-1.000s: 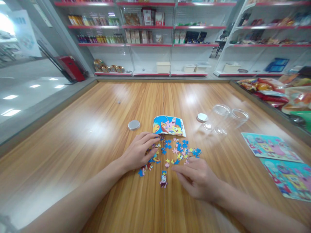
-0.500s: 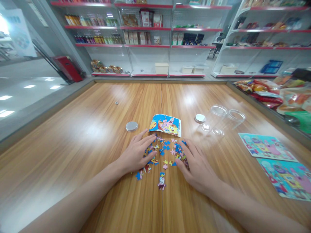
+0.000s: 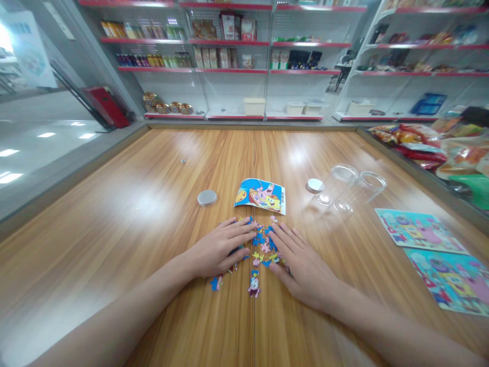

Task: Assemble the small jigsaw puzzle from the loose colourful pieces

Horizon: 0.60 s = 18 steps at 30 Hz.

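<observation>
A heap of small colourful puzzle pieces [image 3: 262, 244] lies on the wooden table [image 3: 153, 204] between my two hands. My left hand [image 3: 219, 250] rests flat on the left side of the heap, fingers stretched out over the pieces. My right hand [image 3: 301, 265] lies flat on the right side, fingers spread and pointing up-left. One joined cluster of pieces [image 3: 253, 285] sits apart just in front of the heap, and a few blue pieces [image 3: 214, 283] lie by my left wrist. A cartoon picture card [image 3: 261, 195] lies just beyond the heap.
A round metal lid [image 3: 207, 198] lies left of the card. Another lid [image 3: 315, 185] and two clear jars on their sides [image 3: 353, 186] lie to the right. Two puzzle boards [image 3: 439, 250] sit at the right edge. Snack bags [image 3: 428, 140] and store shelves stand behind.
Both hands have slid inward toward each other, pushing the scattered pieces into a tighter heap. The right hand moved left and forward from the near right of the pieces.
</observation>
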### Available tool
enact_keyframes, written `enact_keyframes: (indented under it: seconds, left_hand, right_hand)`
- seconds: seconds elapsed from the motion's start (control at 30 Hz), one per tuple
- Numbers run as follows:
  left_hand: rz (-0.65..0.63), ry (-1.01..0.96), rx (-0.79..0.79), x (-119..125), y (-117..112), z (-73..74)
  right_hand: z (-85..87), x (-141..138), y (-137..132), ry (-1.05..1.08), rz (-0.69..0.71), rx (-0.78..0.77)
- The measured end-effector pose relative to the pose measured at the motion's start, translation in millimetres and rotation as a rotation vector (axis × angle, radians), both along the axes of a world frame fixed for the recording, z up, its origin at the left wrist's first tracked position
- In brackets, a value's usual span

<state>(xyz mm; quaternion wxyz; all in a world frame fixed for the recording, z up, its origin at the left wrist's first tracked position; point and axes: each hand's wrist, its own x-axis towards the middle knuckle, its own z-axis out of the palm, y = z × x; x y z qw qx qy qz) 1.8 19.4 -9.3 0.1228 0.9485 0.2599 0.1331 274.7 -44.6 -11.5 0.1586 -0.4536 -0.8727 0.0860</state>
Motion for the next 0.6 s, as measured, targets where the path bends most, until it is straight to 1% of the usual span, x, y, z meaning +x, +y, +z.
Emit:
enact_keyframes:
  seconds: [0.1, 0.2, 0.37, 0.47, 0.6]
  left_hand:
    - [-0.002, -0.038, 0.003, -1, 0, 0.7]
    - [-0.033, -0.042, -0.009, -1, -2, 5.5]
    - [-0.079, 0.090, -0.038, 1, -7, 13.6]
    - [-0.076, 0.133, -0.034, 2, -7, 11.7]
    - [-0.091, 0.106, -0.015, 1, -3, 4.7]
  right_hand:
    - [2.1, 0, 0, 0.008, 0.018, -0.004]
    - [2.9, 0, 0, 0.049, 0.008, -0.011]
    - [3.2, 0, 1, 0.058, -0.010, -0.034]
    - [2.5, -1, 3, 0.044, 0.003, -0.044]
    - [-1.3, 1, 6, 0.060, 0.036, -0.026]
